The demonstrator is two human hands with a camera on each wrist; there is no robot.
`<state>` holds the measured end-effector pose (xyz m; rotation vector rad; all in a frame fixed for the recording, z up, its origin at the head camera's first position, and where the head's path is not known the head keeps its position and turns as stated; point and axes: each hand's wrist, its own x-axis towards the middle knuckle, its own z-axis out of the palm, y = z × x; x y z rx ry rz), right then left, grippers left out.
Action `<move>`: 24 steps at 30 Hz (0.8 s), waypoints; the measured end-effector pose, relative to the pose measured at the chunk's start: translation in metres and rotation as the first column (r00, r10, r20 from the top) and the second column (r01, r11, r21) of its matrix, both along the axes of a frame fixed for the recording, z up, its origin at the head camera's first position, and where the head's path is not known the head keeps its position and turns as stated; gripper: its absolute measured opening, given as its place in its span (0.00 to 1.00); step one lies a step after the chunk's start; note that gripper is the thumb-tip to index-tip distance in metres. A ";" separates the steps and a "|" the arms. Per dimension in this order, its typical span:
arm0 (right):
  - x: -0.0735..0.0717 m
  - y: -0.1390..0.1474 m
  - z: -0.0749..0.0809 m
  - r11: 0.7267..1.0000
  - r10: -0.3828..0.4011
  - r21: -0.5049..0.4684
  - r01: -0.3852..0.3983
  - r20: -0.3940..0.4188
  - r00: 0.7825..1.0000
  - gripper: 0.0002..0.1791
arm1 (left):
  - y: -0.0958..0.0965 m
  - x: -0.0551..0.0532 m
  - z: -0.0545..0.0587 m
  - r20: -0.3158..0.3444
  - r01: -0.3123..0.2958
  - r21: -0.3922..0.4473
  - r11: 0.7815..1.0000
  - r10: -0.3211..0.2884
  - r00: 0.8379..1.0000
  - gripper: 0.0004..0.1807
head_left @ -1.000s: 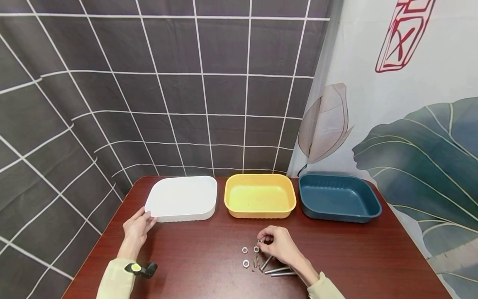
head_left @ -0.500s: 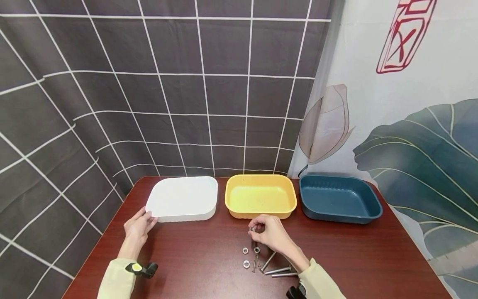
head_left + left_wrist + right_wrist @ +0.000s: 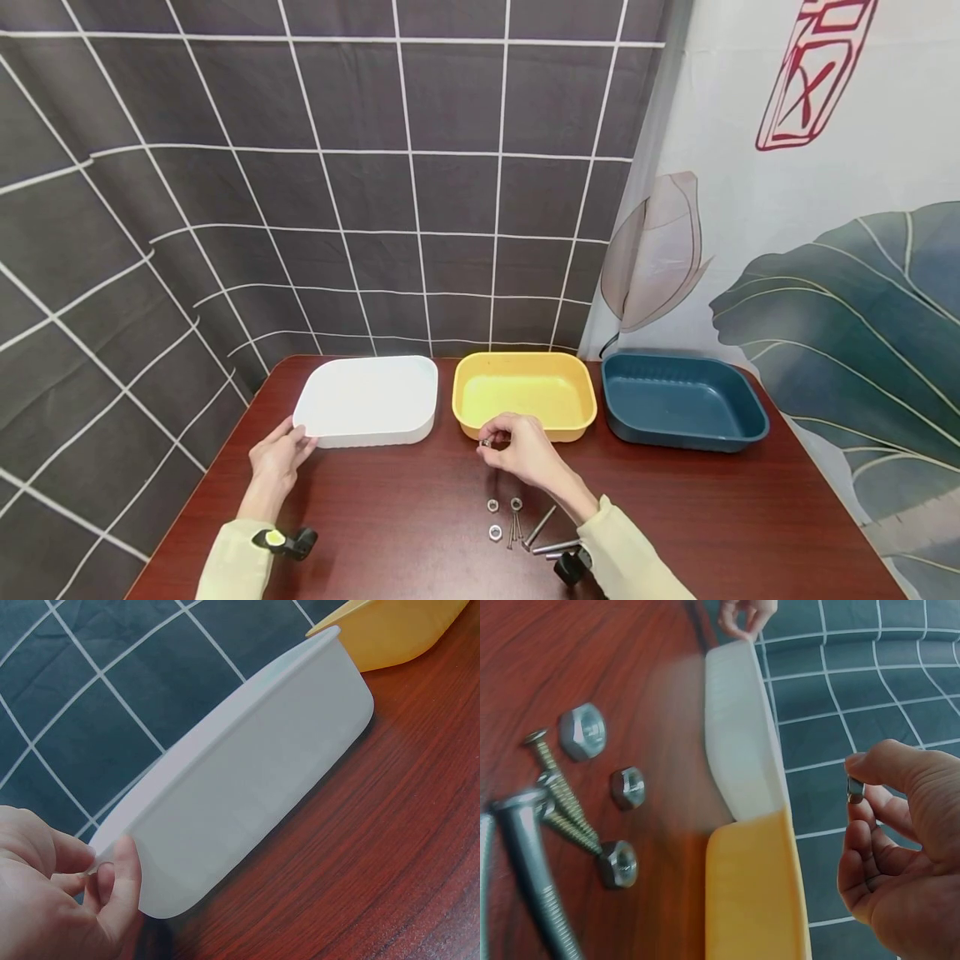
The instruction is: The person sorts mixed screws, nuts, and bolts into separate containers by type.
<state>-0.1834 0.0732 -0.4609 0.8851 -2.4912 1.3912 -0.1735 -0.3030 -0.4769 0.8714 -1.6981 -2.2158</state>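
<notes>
A small metal nut (image 3: 856, 790) is pinched between the thumb and fingertips of the right hand (image 3: 522, 451) and is held in the air near the front left corner of the yellow tray (image 3: 555, 402); whether the rim is overlapped cannot be told. Over the last second it has been carried forward and leftward from above the loose hardware, so it is now parted from the rest, though not yet set down. On the table (image 3: 390, 521), three other nuts (image 3: 583, 732), some thin screws (image 3: 566, 804) and thick bolts (image 3: 540, 527) are left lying together. The white tray (image 3: 367, 402) is gripped at its front left corner by the left hand (image 3: 274, 458), unmoved. The blue tray (image 3: 678, 396) is left untouched on the right.
</notes>
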 end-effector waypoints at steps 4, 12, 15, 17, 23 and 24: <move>-0.004 -0.006 0.004 1.000 0.005 0.001 -0.005 -0.002 1.000 0.06 | 0.000 0.001 0.000 0.010 -0.005 -0.004 1.000 0.005 1.000 0.30; -0.012 -0.017 0.009 1.000 0.000 0.011 0.000 0.001 1.000 0.06 | 0.000 0.002 0.000 0.012 -0.011 -0.007 1.000 0.012 1.000 0.30; -0.014 -0.022 0.011 1.000 0.005 0.011 -0.005 0.007 1.000 0.06 | 0.000 0.002 0.000 0.020 -0.015 -0.005 1.000 0.015 1.000 0.30; -0.015 -0.026 0.013 1.000 0.006 0.012 -0.006 0.016 1.000 0.06 | 0.000 0.002 0.000 0.020 -0.015 -0.004 1.000 0.015 1.000 0.30; -0.021 -0.038 0.018 1.000 0.012 0.023 -0.014 0.061 0.998 0.05 | 0.000 0.002 0.000 0.009 -0.003 0.001 1.000 0.003 1.000 0.31; -0.023 -0.040 0.018 1.000 0.016 0.024 -0.018 0.069 0.998 0.05 | 0.000 0.002 0.001 0.010 -0.003 0.003 1.000 0.002 1.000 0.31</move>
